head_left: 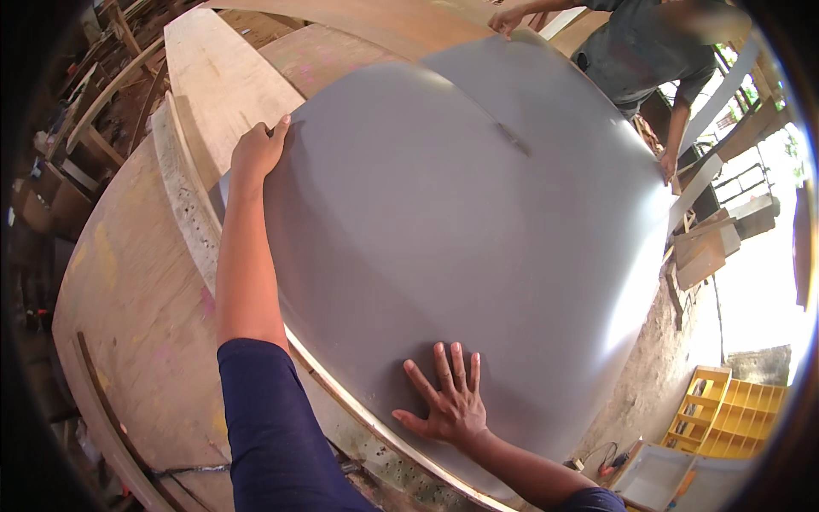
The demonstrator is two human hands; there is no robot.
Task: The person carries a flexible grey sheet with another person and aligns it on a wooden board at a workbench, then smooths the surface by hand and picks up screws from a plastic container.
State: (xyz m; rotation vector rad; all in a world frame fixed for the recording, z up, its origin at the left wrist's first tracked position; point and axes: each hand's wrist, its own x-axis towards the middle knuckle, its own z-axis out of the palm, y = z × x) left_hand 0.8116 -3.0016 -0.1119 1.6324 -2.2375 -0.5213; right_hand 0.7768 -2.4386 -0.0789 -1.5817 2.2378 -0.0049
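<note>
Big grey sheet (pixel 478 230) in front of me, filling the middle of the view, smooth and a bit shiny, bright glare down its right side. My left hand (pixel 261 149) is at its upper left edge, arm stretched out, gripping the rim with the thumb side up; the fingers under it are mostly hidden. My right hand (pixel 452 410) is open, palm down, fingers spread, flat on the sheet near its lower edge. Dark blue sleeves (pixel 273 427) on both my arms. A line runs in from the sheet's far edge to a dark smudge (pixel 514 139); can't tell if it's a cut or an overlap. Co-worker (pixel 640 60) in a dark shirt at the far right corner: one hand (pixel 508 21) at the far edge, the other hand (pixel 669 166) at the right edge. Wooden tabletop (pixel 136 299) shows left of the sheet, with a speckled strip (pixel 189 205) along the sheet's left side and a pale board (pixel 226 72) beyond my left hand. Can't tell what carries the sheet underneath. Lower right: yellow slatted rack (pixel 751 414) next to a grey tray (pixel 655 480). Wood scraps (pixel 704 247) piled at right, past the sheet's edge.
</note>
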